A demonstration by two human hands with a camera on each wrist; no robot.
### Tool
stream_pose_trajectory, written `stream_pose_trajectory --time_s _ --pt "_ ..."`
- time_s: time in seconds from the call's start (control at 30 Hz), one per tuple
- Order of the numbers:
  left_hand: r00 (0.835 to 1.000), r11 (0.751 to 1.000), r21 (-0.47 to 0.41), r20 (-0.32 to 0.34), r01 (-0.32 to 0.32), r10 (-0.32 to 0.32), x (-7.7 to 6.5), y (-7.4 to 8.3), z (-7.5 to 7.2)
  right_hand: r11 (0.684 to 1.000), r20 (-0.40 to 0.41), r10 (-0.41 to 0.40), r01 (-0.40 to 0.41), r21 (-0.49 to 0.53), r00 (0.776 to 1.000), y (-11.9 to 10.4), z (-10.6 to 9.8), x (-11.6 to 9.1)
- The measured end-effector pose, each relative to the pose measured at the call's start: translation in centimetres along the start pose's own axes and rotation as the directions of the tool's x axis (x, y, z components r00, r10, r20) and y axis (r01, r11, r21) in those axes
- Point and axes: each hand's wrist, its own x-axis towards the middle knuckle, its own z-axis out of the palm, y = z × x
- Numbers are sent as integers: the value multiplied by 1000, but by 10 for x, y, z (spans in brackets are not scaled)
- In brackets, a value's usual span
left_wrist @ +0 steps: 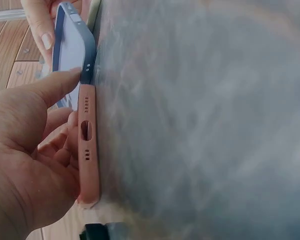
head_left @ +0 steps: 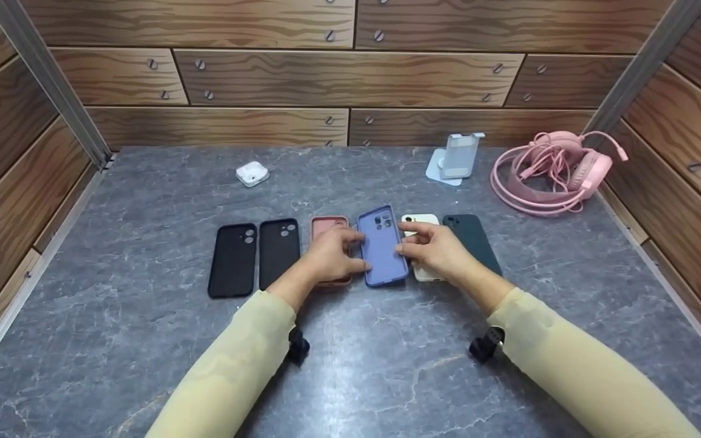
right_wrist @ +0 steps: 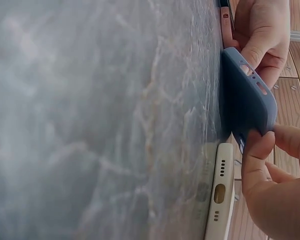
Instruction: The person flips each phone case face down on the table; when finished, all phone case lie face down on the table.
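Note:
A periwinkle-blue phone case (head_left: 382, 252) with camera cutouts is tilted, its right side raised off the table. My right hand (head_left: 439, 248) pinches its right edge between thumb and fingers. At the left edge, my left hand (head_left: 331, 252) holds it, thumb (left_wrist: 65, 84) near the bottom corner and index finger higher up. A pink phone case (left_wrist: 88, 172) lies under the left hand, partly hidden by it. Below the right hand lies a cream phone case (right_wrist: 221, 192), also partly covered. A dark green phone case (head_left: 471, 238) lies farther right, partly behind the right wrist.
Two black phone cases, one at the far left (head_left: 232, 261) and another beside it (head_left: 279, 243), continue the row. Behind stand a small white square item (head_left: 252, 173) and a pale blue phone stand (head_left: 461, 158). A pink headset (head_left: 591, 173) with coiled cable lies back right. Wood-patterned walls enclose the table.

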Motion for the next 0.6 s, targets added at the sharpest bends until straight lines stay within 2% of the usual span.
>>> stream_pose_trajectory --time_s 0.13,0.37,0.6 --pt "1000 999 -28 9 23 -23 -1 6 -5 1000 -20 7 -7 2 1000 2 0 1" --pt "999 998 -46 -21 41 -42 -4 22 -8 1000 -34 5 -5 10 999 3 0 1" --pt "999 997 -63 4 -39 39 -7 32 1 999 -39 -17 18 28 999 2 -2 1"
